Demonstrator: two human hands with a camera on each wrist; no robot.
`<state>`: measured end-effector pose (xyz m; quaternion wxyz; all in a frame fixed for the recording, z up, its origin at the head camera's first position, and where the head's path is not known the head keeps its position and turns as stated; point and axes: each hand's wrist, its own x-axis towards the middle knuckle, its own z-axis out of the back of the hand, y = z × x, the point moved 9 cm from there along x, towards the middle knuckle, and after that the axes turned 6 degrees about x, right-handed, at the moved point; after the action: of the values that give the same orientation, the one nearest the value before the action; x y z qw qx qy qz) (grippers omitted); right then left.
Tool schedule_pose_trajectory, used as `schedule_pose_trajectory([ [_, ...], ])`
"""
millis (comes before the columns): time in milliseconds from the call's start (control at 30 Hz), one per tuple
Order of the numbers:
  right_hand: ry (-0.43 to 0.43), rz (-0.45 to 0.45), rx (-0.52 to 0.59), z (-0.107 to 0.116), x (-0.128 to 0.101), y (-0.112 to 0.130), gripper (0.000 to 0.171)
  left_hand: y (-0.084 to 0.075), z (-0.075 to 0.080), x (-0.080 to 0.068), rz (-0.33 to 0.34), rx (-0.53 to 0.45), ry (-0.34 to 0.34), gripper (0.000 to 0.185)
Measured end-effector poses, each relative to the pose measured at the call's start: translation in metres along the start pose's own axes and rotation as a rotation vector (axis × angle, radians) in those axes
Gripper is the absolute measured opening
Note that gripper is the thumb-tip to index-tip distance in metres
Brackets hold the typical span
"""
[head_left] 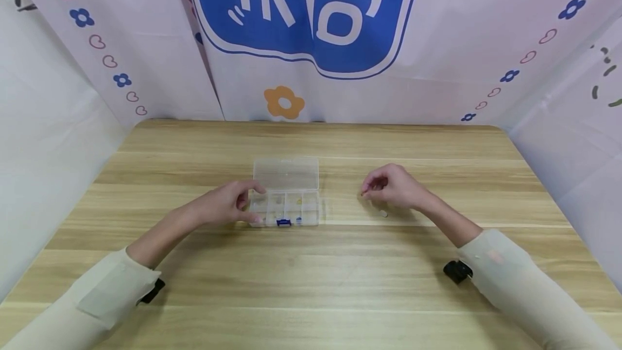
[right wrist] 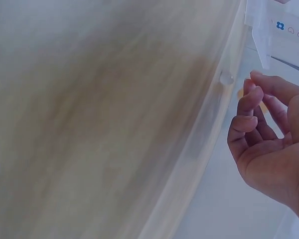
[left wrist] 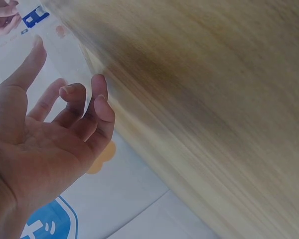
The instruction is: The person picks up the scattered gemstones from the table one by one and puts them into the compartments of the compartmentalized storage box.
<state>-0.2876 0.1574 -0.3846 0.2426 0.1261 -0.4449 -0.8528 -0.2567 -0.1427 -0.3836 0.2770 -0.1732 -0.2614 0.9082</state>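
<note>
On the table, a clear plastic compartment box (head_left: 309,215) lies with its lid (head_left: 286,173) swung back and a blue latch (head_left: 284,222) at its front. My left hand (head_left: 225,203) holds the box's left end, forefinger at the back and thumb at the front. A yellowish piece (head_left: 298,201) shows in one compartment. To the right of the box, my right hand (head_left: 394,187) pinches thumb and forefinger together, with a small reddish piece (head_left: 362,194) at their tips. Below that hand lies a small whitish round piece (head_left: 384,213), also visible in the right wrist view.
The wooden table (head_left: 311,285) reaches back to a white printed cloth (head_left: 437,91), with more white cloth on both sides. Black wrist devices (head_left: 457,272) stick out at both sleeves.
</note>
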Motion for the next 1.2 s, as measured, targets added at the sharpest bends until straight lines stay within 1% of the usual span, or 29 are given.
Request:
schedule_pose_trajectory([
  [333, 0.003, -0.010, 0.009, -0.008, 0.008, 0.007, 0.003, 0.000, -0.001, 0.000, -0.006, 0.001, -0.004, 0.058],
  [567, 0.003, -0.012, 0.015, -0.011, 0.013, 0.014, 0.004, 0.000, -0.001, -0.001, 0.005, 0.011, 0.001, 0.058],
  [833, 0.019, -0.018, 0.053, -0.020, 0.020, 0.019, 0.003, 0.001, -0.001, -0.001, -0.004, 0.017, -0.004, 0.058],
  [1033, 0.031, -0.023, 0.078, -0.027, 0.026, 0.023, 0.003, 0.001, 0.000, -0.001, 0.004, 0.019, -0.002, 0.059],
  [1200, 0.044, -0.004, 0.100, -0.032, 0.030, 0.028, 0.005, 0.000, 0.000, -0.001, 0.004, 0.017, -0.001, 0.059],
])
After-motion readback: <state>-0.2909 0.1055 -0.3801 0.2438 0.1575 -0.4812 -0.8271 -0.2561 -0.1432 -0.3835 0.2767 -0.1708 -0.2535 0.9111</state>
